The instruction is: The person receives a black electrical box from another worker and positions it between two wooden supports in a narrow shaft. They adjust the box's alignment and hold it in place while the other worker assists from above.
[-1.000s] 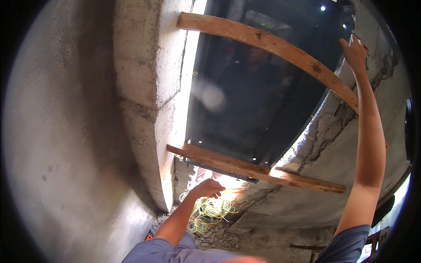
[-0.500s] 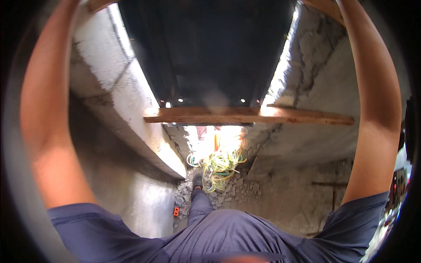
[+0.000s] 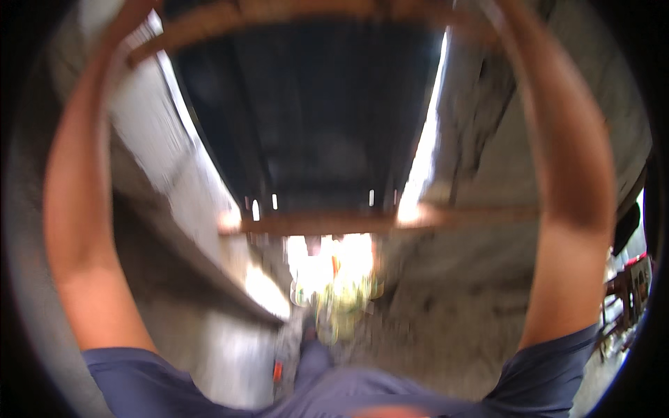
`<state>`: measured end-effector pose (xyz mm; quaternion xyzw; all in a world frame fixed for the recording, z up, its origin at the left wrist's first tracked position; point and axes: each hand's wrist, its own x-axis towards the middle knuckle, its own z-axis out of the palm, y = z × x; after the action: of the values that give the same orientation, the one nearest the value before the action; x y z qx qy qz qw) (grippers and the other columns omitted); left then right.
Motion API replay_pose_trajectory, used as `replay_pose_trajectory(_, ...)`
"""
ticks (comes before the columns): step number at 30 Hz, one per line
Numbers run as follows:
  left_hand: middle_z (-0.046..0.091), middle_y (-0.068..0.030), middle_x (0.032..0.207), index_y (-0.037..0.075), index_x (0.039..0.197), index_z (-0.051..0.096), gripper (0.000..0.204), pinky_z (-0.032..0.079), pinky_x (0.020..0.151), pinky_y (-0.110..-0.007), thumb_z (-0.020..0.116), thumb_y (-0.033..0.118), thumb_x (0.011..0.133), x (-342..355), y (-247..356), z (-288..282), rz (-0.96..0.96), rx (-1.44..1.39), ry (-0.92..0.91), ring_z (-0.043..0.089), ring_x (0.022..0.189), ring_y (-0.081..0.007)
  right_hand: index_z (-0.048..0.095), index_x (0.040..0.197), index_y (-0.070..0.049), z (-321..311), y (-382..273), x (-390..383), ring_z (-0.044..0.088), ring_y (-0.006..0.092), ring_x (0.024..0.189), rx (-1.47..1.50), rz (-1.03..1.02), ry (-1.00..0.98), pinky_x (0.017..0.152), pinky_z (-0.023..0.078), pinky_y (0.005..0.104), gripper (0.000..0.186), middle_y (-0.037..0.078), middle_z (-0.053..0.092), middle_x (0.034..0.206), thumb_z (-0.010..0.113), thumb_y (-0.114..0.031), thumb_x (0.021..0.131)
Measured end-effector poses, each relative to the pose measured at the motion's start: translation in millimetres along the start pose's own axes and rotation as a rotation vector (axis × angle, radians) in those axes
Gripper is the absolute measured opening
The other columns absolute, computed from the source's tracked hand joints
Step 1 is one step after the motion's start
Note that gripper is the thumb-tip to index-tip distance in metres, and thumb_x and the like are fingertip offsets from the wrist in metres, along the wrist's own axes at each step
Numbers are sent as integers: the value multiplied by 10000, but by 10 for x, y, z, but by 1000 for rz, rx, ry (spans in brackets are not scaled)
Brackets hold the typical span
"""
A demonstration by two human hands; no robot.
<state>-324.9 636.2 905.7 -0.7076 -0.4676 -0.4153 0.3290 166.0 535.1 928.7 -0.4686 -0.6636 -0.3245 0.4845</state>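
Both my arms reach up to the top edge of the view. My left hand (image 3: 143, 8) is near the left end of a wooden board (image 3: 279, 15) that crosses the top of the picture. My right hand (image 3: 493, 10) is by that board's right part. Both hands are smeared by motion and partly cut off, so their fingers and any grip cannot be made out. Below the board is a large dark panel (image 3: 313, 125), and a second wooden board (image 3: 327, 224) runs across its lower edge. Bright light shows along the panel's two sides.
A concrete ledge (image 3: 150, 132) slopes down on the left, and a rough, cracked wall (image 3: 481, 132) stands on the right. Tangled yellow-green cord or hose (image 3: 341, 306) lies on the ground near my foot (image 3: 309, 331). A small orange object (image 3: 278, 371) lies left of my leg.
The view has tilted up, so the panel, lower board and cord sit lower in the picture. More of the upper board has come into view. My arms stay raised; the picture is more blurred.
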Motion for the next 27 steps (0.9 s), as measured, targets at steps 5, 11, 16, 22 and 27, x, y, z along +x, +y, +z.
replay_pose_trajectory(5, 692, -299, 1068, -2, 1234, 518, 422, 527, 885, -555, 617, 303, 961, -124, 174, -177, -141, 25, 52, 664, 1022, -483, 568, 1409, -69, -14, -102, -133, 475, 358, 1390, -367, 50, 217, 1095, 439, 482, 714, 181, 534, 1479, 610, -576, 908)
replay_pose_trajectory(11, 704, -258, 1077, 12, 1191, 544, 402, 539, 893, -536, 654, 273, 906, -191, 517, -314, -276, 79, 79, 683, 1024, -442, 558, 1417, -55, 242, 245, -36, 457, 352, 1401, -368, 111, 120, 1116, 420, 495, 739, 210, 534, 1461, 632, -578, 900)
replay_pose_trajectory(16, 703, -233, 1111, 21, 1205, 551, 432, 541, 902, -532, 670, 297, 894, -161, 552, -315, -330, 91, 62, 681, 1061, -422, 494, 1475, -57, 218, 171, -53, 371, 360, 1470, -325, 116, 77, 1159, 371, 512, 832, 203, 448, 1550, 628, -628, 884)
replay_pose_trajectory(22, 702, -231, 1141, 38, 1229, 555, 453, 532, 935, -534, 677, 322, 897, -113, 566, -305, -372, 70, 78, 668, 1106, -426, 481, 1481, -42, 98, 321, 17, 430, 389, 1428, -172, 40, 53, 1150, 382, 487, 875, 232, 483, 1511, 631, -659, 878)
replay_pose_trajectory(27, 719, -230, 1101, 46, 1317, 559, 537, 554, 887, -476, 709, 329, 887, 64, 110, -86, -312, 9, 27, 702, 1024, -364, 552, 1395, -15, -82, 246, -124, 560, 325, 1303, -80, -85, 116, 1088, 446, 423, 668, 205, 593, 1390, 732, -417, 892)
